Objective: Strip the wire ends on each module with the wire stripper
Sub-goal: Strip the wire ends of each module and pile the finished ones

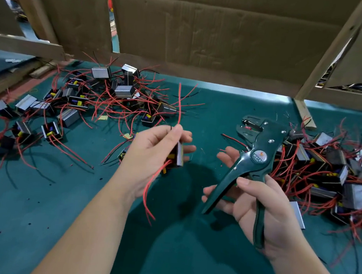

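A: Reading your stripper label: "W", rest blurred.
B: And hands?
A: Your right hand grips its handles. Your left hand holds a module, pinching its red wire, left of the stripper.

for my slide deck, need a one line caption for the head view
Left hand holds a module and pinches a red wire; right hand grips the stripper.

Green bench, wired modules, seemingly insulation scraps
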Available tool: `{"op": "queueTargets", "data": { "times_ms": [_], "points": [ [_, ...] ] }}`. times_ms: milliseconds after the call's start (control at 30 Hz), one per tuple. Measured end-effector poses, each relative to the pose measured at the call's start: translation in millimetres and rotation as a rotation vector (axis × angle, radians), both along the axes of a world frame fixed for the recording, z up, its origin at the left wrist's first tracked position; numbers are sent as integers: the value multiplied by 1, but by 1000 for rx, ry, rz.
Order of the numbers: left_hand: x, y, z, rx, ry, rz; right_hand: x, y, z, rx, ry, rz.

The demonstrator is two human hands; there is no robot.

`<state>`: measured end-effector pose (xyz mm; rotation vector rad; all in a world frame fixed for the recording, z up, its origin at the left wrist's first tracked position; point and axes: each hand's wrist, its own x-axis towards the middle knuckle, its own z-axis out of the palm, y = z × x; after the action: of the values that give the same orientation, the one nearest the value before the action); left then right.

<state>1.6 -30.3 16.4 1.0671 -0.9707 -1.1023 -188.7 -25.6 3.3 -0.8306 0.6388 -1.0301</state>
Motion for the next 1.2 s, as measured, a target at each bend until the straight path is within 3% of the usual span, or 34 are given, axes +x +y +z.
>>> {"op": "queueTargets", "data": {
  "times_ms": [100,300,467,867,1200],
  "points": [
    [-2,3,-2,-19,-152,-44,-2,-1,3,48,-38,112],
    [0,5,-1,-43,-139,-203,-3,0,5,48,-76,195],
    [2,6,2,-112,-177,-135,-6,1,8,51,-45,172],
    [7,7,5,-203,-163,22,0,10,6,65,-49,380],
    [2,10,12,-238,-111,75,5,13,2,105,-188,479]
  ]
}}
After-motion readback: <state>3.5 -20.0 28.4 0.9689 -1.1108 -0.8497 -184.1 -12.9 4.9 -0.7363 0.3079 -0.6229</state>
